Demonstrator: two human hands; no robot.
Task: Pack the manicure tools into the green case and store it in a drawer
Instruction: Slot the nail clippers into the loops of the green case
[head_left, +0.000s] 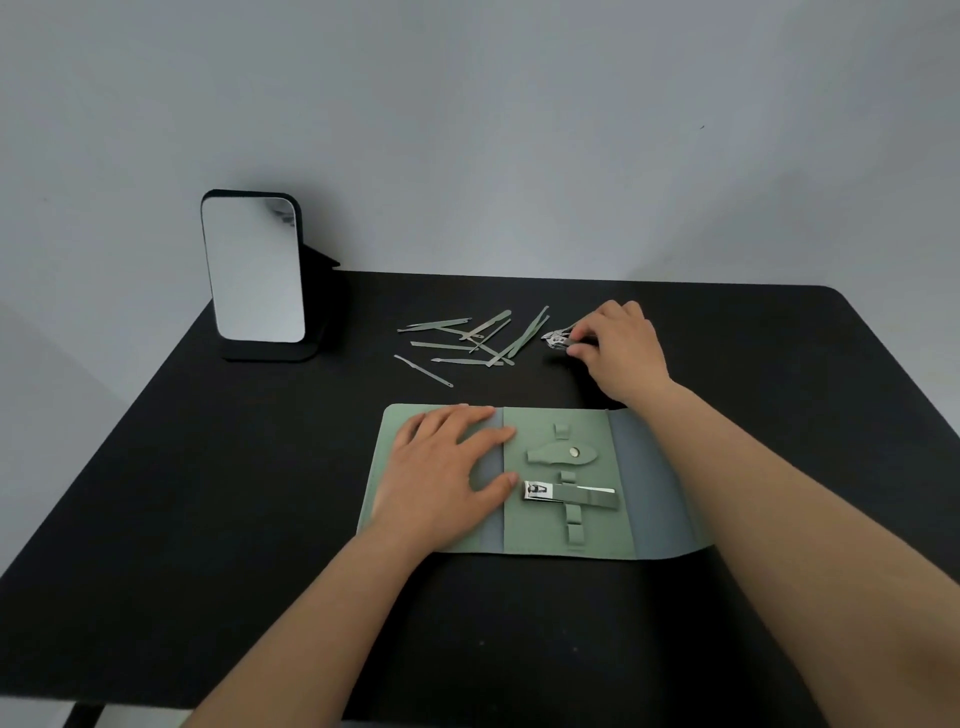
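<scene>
The left hand (447, 467) presses flat on the open green case (566, 525); beyond it, the right hand (621, 348) pinches a small clipper (557, 340) beside the loose tools (478, 340).

One green case (566, 530), two clippers (569, 492) (557, 340), roughly nine slim tools (470, 340) (overlapping, count unsure), one mirror (253, 270).

Dim, even light; soft shadows, edges warped.

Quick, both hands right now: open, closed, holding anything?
Left hand: open, flat on the green case.
Right hand: fingers pinching a small metal nail clipper on the table.
</scene>
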